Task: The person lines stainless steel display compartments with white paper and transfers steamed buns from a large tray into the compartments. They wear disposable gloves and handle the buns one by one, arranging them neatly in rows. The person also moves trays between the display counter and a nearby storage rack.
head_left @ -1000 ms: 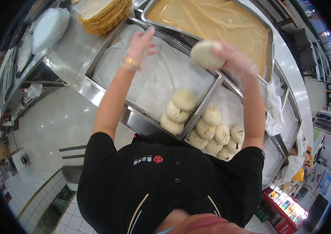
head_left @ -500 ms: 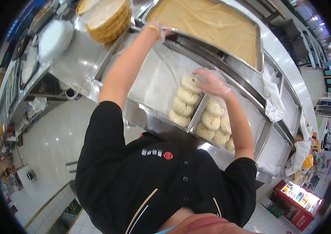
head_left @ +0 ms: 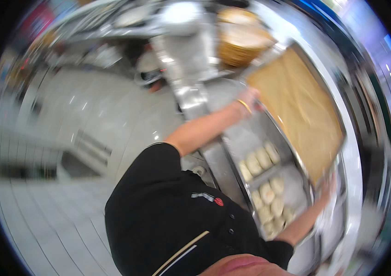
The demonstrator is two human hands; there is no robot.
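A large shallow metal tray (head_left: 328, 99) lined with light-brown paper (head_left: 296, 115) lies at a slant between my hands. My left hand (head_left: 249, 98), in a clear plastic glove, closes on its corner near the basket. At the opposite end my right hand (head_left: 327, 187) grips the tray's near corner; motion smears its fingers. Steamed buns (head_left: 259, 161) sit in a row inside a sunken metal compartment. Past a metal divider, more pleated buns (head_left: 273, 202) fill part of the neighbouring compartment.
A round woven basket (head_left: 243, 41) stands beyond my left hand, with a white bundle (head_left: 181, 18) on the counter to its left. A white cloth (head_left: 326, 211) hangs near my right hand. Tiled floor (head_left: 98, 101) stretches off to the left.
My view has swung round. My right hand has left the buns and taken hold of the tray's near end. My left hand stays at the tray's other end.
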